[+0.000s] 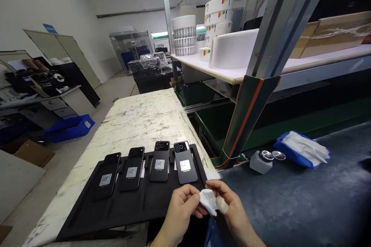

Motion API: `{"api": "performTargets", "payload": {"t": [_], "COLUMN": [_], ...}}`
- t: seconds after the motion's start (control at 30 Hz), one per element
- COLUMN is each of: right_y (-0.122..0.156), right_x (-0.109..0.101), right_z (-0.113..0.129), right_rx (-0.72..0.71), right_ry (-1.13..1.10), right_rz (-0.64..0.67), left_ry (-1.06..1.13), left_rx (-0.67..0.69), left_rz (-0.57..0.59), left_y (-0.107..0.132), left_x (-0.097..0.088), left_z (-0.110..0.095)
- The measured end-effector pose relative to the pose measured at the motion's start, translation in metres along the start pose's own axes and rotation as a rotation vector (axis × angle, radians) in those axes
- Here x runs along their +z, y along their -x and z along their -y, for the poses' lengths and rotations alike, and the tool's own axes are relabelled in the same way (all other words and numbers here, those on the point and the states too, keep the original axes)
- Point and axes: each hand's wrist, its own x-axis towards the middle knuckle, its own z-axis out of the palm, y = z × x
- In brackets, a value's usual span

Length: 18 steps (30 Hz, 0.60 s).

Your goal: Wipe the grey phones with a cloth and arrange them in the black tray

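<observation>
My left hand (183, 209) pinches a small folded white cloth (207, 200) between thumb and fingers. At the cloth's other side, my right hand (233, 207) has its curled fingers on the edge, and a pale finger cot (222, 205) covers its thumb. Just beyond the hands lies a black tray (136, 204) with several dark smartphones in a row, backs up, cameras at the far end. The nearest smartphone (189, 176) bears a white printed label; another smartphone (160, 173) rests to its left.
A cream, worn-topped bench (139, 114) supports the tray. On the dark right-hand worktop stand a white dispenser bottle (260, 163) with a metal lid and a blue bin (301, 148) of white cloths. A metal post (268, 34) rises beside a shelf with label rolls (234, 50).
</observation>
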Motion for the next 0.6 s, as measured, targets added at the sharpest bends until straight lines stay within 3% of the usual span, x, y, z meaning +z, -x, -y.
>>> {"api": "performTargets", "payload": {"t": [0.17, 0.27, 0.4, 0.6], "right_y": [0.000, -0.004, -0.008, -0.004], "right_x": [-0.008, -0.015, -0.022, -0.023], "right_z": [0.010, 0.013, 0.009, 0.010], "right_rx": [0.111, 0.159, 0.200, 0.125], "right_ry": [0.085, 0.068, 0.079, 0.049], "right_rz": [0.149, 0.095, 0.023, 0.036], "left_ry": [-0.089, -0.189, -0.161, -0.045], "left_rx": [-0.050, -0.031, 0.017, 0.004], "left_rz": [0.082, 0.075, 0.129, 0.109], "left_y": [-0.011, -0.017, -0.023, -0.027], "left_x": [0.005, 0.008, 0.011, 0.012], "left_z": [0.003, 0.005, 0.008, 0.012]}}
